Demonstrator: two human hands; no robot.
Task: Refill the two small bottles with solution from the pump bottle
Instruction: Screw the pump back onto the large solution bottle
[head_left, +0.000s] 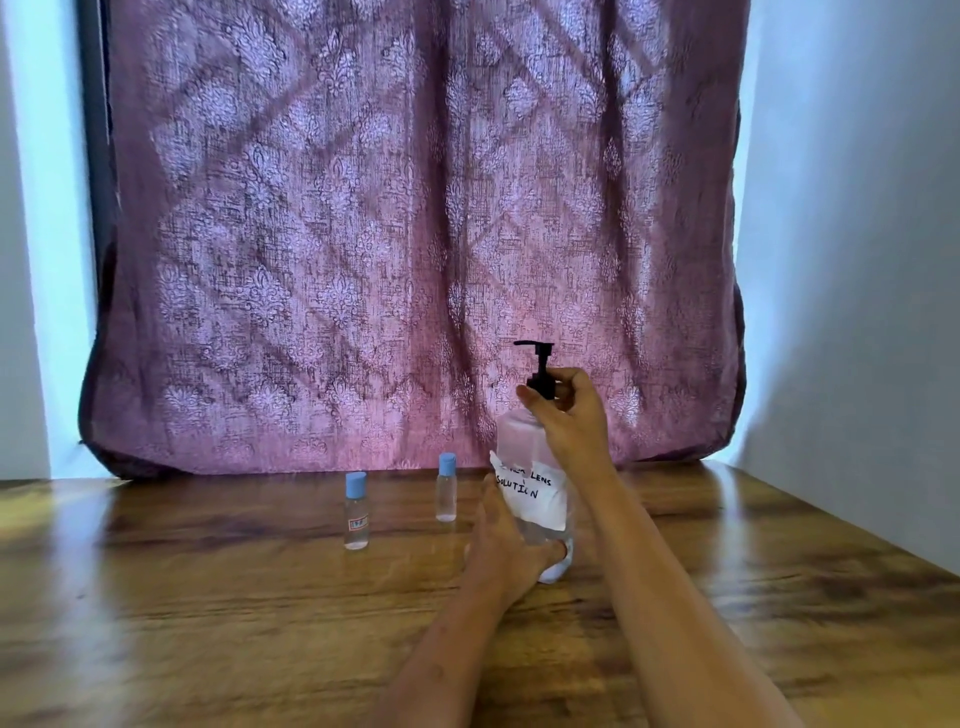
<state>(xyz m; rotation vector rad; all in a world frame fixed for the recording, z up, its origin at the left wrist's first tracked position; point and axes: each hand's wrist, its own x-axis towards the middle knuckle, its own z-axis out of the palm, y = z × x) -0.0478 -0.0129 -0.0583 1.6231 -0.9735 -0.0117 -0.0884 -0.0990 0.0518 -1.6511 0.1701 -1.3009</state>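
Curling the right hand (566, 410) round the black pump neck of the clear pump bottle (521, 441), forearm angling over it; wrapping the left hand (504, 540) about its paper-labelled lower body, base down on the glossy wood-grain surface (208, 597). Working just right of the labelled small bottle (356, 514) and the plain small bottle (447, 488), both upright, clear, blue-capped.

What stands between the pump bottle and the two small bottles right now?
Nothing lies on the table between the pump bottle and them. But the left small bottle and right small bottle both have blue caps on, closing their mouths.
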